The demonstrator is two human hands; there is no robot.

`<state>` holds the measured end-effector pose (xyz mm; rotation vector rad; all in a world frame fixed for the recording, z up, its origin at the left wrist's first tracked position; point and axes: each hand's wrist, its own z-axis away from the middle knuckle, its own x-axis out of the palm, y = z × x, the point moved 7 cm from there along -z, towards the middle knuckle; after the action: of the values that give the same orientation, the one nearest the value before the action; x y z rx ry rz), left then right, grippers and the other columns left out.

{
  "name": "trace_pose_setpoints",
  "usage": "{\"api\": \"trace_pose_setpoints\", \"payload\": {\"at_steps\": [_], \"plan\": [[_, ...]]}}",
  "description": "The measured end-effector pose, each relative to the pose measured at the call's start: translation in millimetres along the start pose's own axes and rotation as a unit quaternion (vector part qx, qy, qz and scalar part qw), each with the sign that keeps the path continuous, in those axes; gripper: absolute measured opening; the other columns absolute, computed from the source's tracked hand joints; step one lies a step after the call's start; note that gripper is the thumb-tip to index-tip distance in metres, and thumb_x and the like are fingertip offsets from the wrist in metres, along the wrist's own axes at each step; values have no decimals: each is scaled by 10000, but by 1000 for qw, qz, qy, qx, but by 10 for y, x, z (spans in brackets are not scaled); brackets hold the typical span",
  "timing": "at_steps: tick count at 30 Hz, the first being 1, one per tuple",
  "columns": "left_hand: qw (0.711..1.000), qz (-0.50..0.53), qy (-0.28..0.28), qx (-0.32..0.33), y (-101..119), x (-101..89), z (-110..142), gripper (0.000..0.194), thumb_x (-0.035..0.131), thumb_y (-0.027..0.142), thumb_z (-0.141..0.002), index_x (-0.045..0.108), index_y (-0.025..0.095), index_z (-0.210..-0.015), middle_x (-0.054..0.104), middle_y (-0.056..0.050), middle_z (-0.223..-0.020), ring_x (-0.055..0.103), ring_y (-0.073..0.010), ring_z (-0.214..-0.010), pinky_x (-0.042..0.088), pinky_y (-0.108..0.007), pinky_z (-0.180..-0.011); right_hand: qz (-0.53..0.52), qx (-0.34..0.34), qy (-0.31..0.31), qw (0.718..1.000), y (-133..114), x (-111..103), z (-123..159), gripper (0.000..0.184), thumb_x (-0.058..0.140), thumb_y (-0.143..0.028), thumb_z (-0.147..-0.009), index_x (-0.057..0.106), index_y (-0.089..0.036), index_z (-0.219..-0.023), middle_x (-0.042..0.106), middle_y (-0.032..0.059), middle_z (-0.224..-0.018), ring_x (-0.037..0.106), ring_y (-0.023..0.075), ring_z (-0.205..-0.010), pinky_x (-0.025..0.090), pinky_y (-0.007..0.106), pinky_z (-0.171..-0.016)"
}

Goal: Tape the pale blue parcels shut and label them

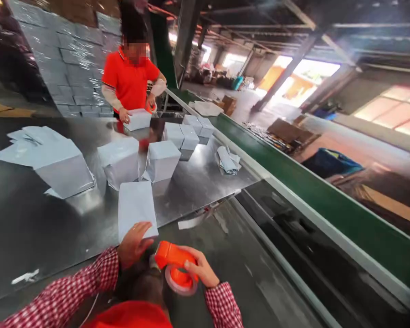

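My left hand [135, 243] lies on the near end of a white box [136, 207], its fingers stretched across the top edge. That box sits at the front edge of the metal table [99, 228]. In my right hand [203, 269] is an orange tape dispenser [167, 255] with a tape roll on it. It is held off the table edge, just right of the box and my left hand. Just beyond the box stand two more white boxes [164, 159] [119, 159]. Farther left, loose white sheets [37, 143] lie over a larger white stack [66, 175].
Across the table a co-worker in a red shirt [130, 77] handles a white box [139, 119]. Several white boxes [189, 136] stand near a green conveyor belt [294, 177] on the right. A folded white bundle [228, 160] lies by the belt's rail. Wrapped stacks [68, 59] rise behind.
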<state>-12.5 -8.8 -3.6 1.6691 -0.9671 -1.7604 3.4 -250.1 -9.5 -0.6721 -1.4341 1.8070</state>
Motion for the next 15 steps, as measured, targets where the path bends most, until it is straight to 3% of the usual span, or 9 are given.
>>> {"api": "trace_pose_setpoints", "payload": {"at_steps": [1,3,5,6,9,11,13,15], "plan": [[986,140,3,-91,-44,25,72,664,440,612,-908,558,107,-1323,580,-207,-1381,535,-328,-1298,386,-546,-1128,4,-19,6,1000,-134,-128,-32,507,738,-556,-720,719,-303,-1159,688,89,-1248,636,338,-1129,476,523,-1001],[896,381,-28,-226,6,184,196,695,451,685,-865,589,131,-1260,643,-188,-1305,609,-319,-1212,442,-517,-1084,28,-52,-19,998,-402,-229,-185,479,715,-544,-757,705,-327,-1184,682,85,-1261,632,331,-1142,471,516,-1009],[808,535,-63,-238,253,286,182,704,504,724,-824,626,156,-1221,668,-153,-1280,623,-307,-1198,458,-485,-1071,71,-80,-72,992,-639,-207,-389,473,709,-540,-764,705,-331,-1188,693,86,-1232,644,327,-1106,482,502,-986],[785,580,-58,-211,378,276,122,683,537,718,-818,650,165,-1203,676,-136,-1274,625,-293,-1197,458,-458,-1072,96,-92,-99,986,-736,-192,-492,482,707,-544,-764,705,-324,-1193,699,90,-1215,649,327,-1087,486,498,-971],[739,659,-2,-142,586,216,-90,549,612,614,-851,691,184,-1184,683,-97,-1267,630,-231,-1170,467,-356,-1032,178,-120,-163,963,-956,-239,-775,524,711,-542,-754,708,-275,-1204,710,111,-1179,653,332,-1054,481,493,-957],[723,672,42,-153,582,252,-186,512,596,595,-877,704,179,-1156,705,-86,-1201,651,-191,-1085,495,-294,-933,221,-134,-201,945,-1067,-312,-943,522,707,-513,-758,705,-256,-1213,717,112,-1166,653,335,-1056,468,490,-974],[730,650,107,-181,513,301,-232,525,578,636,-866,713,171,-1068,725,-65,-1007,662,-148,-888,502,-245,-764,247,-141,-249,926,-1160,-336,-1088,552,710,-460,-754,674,-248,-1262,701,103,-1214,644,336,-1094,460,478,-997],[756,595,185,-200,443,316,-238,555,566,690,-833,687,151,-889,662,-31,-764,599,-122,-674,460,-233,-623,260,-145,-301,906,-1236,-273,-1207,595,709,-404,-746,632,-239,-1313,676,94,-1271,639,328,-1122,465,457,-1005]]}}
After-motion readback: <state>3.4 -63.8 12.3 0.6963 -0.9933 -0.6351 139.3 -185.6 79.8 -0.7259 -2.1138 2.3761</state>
